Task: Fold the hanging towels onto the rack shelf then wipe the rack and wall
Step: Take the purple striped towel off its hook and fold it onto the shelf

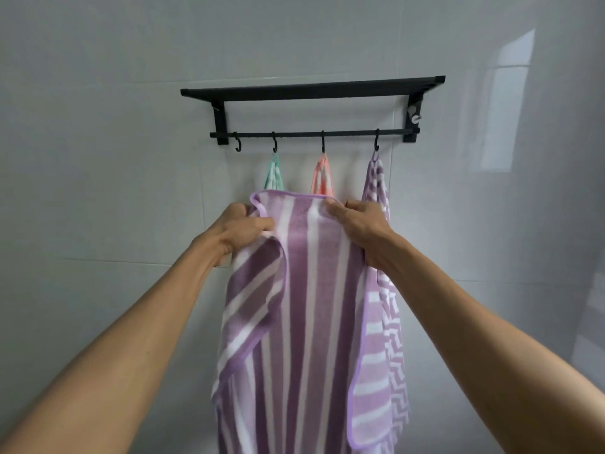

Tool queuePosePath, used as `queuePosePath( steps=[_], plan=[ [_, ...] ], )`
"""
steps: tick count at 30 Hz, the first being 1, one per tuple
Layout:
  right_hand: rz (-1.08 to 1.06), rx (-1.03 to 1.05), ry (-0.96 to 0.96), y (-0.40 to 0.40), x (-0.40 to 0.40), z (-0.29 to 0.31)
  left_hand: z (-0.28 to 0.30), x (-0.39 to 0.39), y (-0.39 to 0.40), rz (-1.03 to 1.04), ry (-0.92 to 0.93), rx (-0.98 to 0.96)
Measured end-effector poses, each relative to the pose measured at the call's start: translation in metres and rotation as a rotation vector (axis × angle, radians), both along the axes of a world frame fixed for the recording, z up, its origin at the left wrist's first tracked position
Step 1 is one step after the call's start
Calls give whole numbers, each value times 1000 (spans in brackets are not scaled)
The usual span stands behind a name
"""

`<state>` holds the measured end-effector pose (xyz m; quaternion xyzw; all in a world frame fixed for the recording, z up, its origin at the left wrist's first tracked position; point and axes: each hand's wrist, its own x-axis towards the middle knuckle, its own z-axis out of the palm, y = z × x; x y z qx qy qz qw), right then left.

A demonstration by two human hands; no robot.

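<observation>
— Head view: which step is in hand?
— Folding, judged. A purple striped towel (304, 290) at frame centre is gripped by left hand (244, 229) and right hand (357, 224); next, halving, then the rack shelf (311, 88) above.

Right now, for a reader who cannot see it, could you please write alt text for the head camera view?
Two hands, left hand and right hand, grip the top edge of a purple striped towel in front of a black wall rack. Behind it, a mint towel, a coral towel and a purple zigzag towel hang from hooks; the leftmost hook is bare.
</observation>
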<state>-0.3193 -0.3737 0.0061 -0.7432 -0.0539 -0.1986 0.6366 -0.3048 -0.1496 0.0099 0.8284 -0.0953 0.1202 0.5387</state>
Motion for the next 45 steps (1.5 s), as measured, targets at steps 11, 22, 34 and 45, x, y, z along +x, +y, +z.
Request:
queuePosePath(
  steps=[11,22,34,45],
  plan=[
    [-144,-307,-106,5,19,-5,-33,31,46,190,61,-21],
    [141,-120,-39,27,18,-13,-31,10,-25,-398,84,-86],
    [-49,-704,300,-48,17,-74,-15,34,4,-14,22,-473],
    [-17,-10,303,-71,10,-84,-25,49,49,167,71,-623]
  ],
)
